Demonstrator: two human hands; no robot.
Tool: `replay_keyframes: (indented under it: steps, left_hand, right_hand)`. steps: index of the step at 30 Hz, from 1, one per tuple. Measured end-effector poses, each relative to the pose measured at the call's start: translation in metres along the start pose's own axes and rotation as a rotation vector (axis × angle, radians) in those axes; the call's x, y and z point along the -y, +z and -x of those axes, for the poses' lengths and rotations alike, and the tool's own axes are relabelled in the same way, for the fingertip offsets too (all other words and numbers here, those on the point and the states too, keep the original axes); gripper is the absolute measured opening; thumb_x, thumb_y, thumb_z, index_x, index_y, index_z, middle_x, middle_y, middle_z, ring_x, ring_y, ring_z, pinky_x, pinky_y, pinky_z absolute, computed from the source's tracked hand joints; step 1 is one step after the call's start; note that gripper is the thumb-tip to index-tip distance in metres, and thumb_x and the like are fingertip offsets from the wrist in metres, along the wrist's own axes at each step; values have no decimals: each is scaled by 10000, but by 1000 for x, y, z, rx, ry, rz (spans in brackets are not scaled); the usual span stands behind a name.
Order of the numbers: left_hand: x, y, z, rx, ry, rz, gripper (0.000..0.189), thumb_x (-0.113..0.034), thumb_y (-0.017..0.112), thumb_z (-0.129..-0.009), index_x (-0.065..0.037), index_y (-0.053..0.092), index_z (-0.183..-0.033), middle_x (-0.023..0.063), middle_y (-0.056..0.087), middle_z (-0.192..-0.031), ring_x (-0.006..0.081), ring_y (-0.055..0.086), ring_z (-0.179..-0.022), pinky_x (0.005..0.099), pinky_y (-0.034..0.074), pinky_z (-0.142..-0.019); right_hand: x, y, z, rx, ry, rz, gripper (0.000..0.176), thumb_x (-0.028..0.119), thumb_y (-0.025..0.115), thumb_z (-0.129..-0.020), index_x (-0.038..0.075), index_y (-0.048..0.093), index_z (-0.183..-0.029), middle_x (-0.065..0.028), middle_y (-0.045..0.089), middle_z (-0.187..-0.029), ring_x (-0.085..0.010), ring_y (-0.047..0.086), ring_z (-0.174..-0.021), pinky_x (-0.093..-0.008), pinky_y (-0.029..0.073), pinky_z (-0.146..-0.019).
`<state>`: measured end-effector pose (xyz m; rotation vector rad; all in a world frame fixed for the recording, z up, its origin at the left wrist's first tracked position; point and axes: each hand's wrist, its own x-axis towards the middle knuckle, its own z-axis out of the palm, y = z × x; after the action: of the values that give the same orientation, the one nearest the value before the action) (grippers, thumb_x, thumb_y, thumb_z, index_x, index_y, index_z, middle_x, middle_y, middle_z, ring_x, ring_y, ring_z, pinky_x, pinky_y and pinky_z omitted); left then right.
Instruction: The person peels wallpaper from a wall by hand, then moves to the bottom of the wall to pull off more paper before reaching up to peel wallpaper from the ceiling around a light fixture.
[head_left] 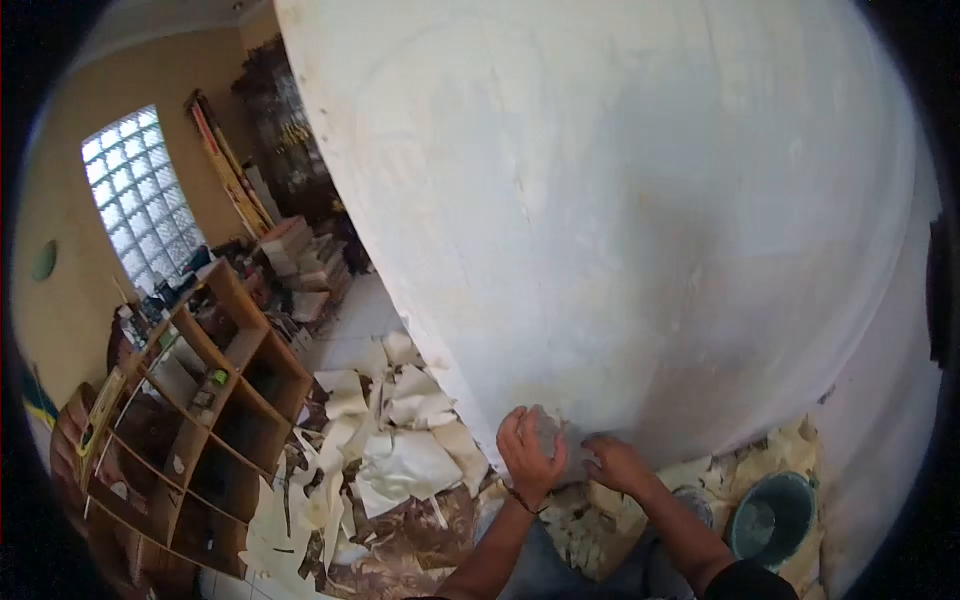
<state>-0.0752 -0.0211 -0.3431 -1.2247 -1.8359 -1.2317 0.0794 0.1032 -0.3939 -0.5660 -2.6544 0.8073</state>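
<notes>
Low at the wall (pixel 560 250), my left hand (pixel 530 455) is closed around a greyish crumpled wad (pixel 547 428) that looks like a wet rag or sponge, pressed close to the surface. A dark bracelet circles that wrist. Just to the right, my right hand (pixel 615 466) has its fingers bent and apart near the wall, with nothing visible in them. The pale wall carries grey damp-looking patches and a thin vertical crack. Torn wallpaper (pixel 405 465) lies in heaps on the floor left of my hands.
A green bucket (pixel 772 522) stands on the right, close to my right forearm. More peeled paper (pixel 795 455) lies behind it. At left is a wooden shelf unit (pixel 215 415) with small items. Stacked books or boxes (pixel 300 255) sit farther back, beyond the wall's edge.
</notes>
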Motion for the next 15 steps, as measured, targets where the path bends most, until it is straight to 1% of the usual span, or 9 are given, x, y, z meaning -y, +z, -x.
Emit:
replay_keyframes:
  steps: [2, 3, 5, 7, 9, 11, 13, 14, 15]
  left_hand:
    - [2, -9, -18, -40, 79, -100, 748, -213, 762, -804, 37, 502, -1460, 282, 462, -1475, 472, 436, -1375, 563, 362, -1131]
    - [4, -14, -32, -63, 93, -104, 748, -213, 762, -804, 37, 502, -1460, 282, 462, -1475, 472, 436, -1375, 563, 362, -1131]
    - [10, -25, -62, -129, 115, -204, 801, -264, 744, -820, 36, 465, -1508, 299, 420, -1541, 482, 400, -1424, 569, 340, -1159]
    - [21, -33, -83, -163, 145, -194, 818, -299, 714, -851, 60, 433, -1531, 325, 381, -1579, 499, 378, -1443, 588, 324, -1172]
    - [23, -39, -115, -213, 191, -254, 809, -286, 699, -869, 95, 418, -1526, 347, 363, -1586, 517, 369, -1442, 604, 311, -1176]
    - [24, -48, -136, -246, 265, -228, 811, -276, 686, -881, 122, 398, -1527, 367, 337, -1598, 534, 347, -1452, 623, 291, -1182]
    - [24, -57, -158, -252, 295, -320, 823, -319, 677, -876, 93, 413, -1537, 352, 370, -1580, 536, 368, -1432, 638, 317, -1169]
    - [20, -64, -171, -227, 286, -332, 831, -324, 670, -880, 85, 402, -1552, 352, 328, -1613, 537, 329, -1468, 658, 274, -1188]
    - [17, -71, -185, -246, 304, -329, 831, -324, 670, -880, 85, 402, -1552, 352, 328, -1613, 537, 329, -1468, 658, 274, -1188]
  right_hand:
    - [21, -31, -8, -282, -150, 65, 380, 178, 727, -876, 81, 708, -1242, -159, 688, -1229, -367, 665, -1128, -466, 559, -933]
    - [30, -42, -7, -299, -171, 72, 380, 178, 727, -876, 81, 708, -1242, -159, 688, -1229, -367, 665, -1128, -466, 559, -933]
    - [44, -53, -11, -559, -311, 224, 378, 129, 730, -842, 72, 703, -1215, -173, 676, -1183, -347, 659, -1117, -452, 560, -925]
    - [42, -45, -12, -634, -418, 324, 439, 99, 713, -759, 85, 706, -1198, -182, 691, -1124, -378, 663, -1073, -505, 571, -846]
    - [-13, 2, -10, -133, -380, 547, 404, 191, 691, -843, 119, 698, -1241, -184, 708, -1105, -384, 691, -1039, -504, 560, -883]
    - [-13, 10, 5, 319, -33, 330, 314, 289, 643, -934, 144, 726, -1199, -184, 743, -1059, -390, 723, -977, -507, 562, -871]
    - [-20, 7, 23, 189, -82, 390, 319, 326, 664, -946, 155, 723, -1209, -180, 765, -1016, -396, 740, -926, -514, 571, -835]
    - [-9, -16, 30, 162, -87, 399, 319, 326, 664, -946, 155, 723, -1209, -180, 765, -1016, -396, 740, -926, -514, 571, -835]
    - [8, -47, 41, 143, 36, 210, 338, 221, 610, -983, 80, 692, -1279, -144, 732, -993, -315, 680, -863, -456, 553, -798]
